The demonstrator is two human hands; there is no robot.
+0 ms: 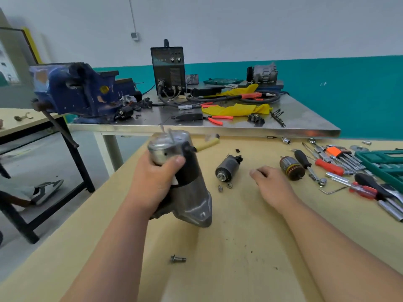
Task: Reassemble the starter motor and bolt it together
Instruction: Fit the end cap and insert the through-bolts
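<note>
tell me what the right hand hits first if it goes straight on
Probably the small black solenoid lying on the table: the right hand points left and slightly away, toward it, with nothing seen between them. Depth is hard to judge.

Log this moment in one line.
left hand grips starter housing; right hand over table, fingers curled; solenoid, armature, bolt loose

Workshop interior: a pale wall point(239, 22) with a teal lower band point(349, 88) spans 10 to 2 o'clock, and a thin conduit point(132, 14) drops to a small grey box point(134, 36) at 11 o'clock. A steel-topped table point(305, 120) on pale legs stands at 12 o'clock, its front edge bordering a light wooden bench point(239, 247) that fills 3 to 7 o'clock. At 9 o'clock a second tan-topped table point(13, 123) on a black frame stands over a grey floor point(61, 166) in even, diffuse light.
</note>
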